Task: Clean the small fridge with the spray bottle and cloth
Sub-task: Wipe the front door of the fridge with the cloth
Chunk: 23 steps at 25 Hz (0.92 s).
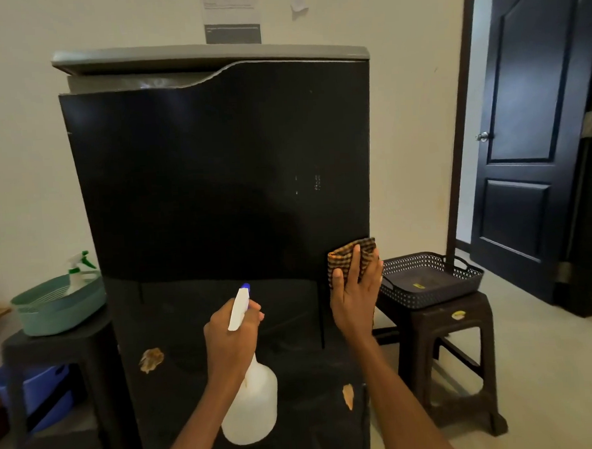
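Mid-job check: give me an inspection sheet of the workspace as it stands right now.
Surface: black fridge door, glossy; two brownish scraps stuck on the dark panel below it.
Job's things: white spray bottle, blue nozzle aimed at the fridge; checked cloth pressed on the door's lower right corner.
Clutter: green basket holding a second sprayer on the left stool; empty black basket on the right stool; blue tub under the left stool.
Grippers: left hand grips the bottle; right hand holds the cloth flat.
Cables: nothing seen.
Surroundings: cream wall with papers above; dark door at right.
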Each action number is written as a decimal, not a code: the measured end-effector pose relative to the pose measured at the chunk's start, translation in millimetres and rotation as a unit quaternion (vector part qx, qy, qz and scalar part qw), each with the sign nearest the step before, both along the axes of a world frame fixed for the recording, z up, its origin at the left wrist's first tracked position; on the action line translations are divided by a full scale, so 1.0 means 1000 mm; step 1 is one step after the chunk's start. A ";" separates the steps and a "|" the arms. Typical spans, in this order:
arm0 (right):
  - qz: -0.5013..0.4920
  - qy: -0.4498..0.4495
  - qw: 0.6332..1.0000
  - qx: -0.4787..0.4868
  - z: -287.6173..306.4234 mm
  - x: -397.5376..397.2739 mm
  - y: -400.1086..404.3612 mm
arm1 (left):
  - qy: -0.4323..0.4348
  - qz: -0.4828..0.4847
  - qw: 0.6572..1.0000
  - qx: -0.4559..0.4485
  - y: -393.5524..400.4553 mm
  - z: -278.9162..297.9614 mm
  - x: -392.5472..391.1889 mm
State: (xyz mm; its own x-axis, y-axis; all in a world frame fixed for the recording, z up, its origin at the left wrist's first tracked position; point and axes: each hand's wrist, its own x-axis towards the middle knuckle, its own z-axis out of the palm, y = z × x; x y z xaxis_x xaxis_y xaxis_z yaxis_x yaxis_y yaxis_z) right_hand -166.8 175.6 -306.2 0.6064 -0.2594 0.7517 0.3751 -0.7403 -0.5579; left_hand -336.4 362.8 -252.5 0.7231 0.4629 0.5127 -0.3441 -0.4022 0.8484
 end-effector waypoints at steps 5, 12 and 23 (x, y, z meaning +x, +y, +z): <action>0.020 0.063 0.997 0.040 -0.020 -0.010 0.038 | 0.004 0.008 1.000 -0.001 0.007 -0.012 0.000; 0.026 -0.009 0.994 -0.110 -0.010 -0.032 0.117 | 0.007 0.032 0.999 -0.041 0.047 -0.028 -0.014; 0.109 -0.117 0.937 -0.312 0.009 -0.070 0.301 | 0.038 0.164 0.984 -0.057 0.148 -0.039 -0.060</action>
State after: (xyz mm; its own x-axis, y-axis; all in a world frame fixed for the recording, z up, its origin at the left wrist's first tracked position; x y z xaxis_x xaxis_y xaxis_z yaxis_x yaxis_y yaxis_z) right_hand -237.2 476.6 -297.3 0.3940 0.3847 0.8347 0.6124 -0.7871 0.0737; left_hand -396.8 511.1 -291.0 0.5599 0.7287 0.3945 -0.1452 -0.3824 0.9125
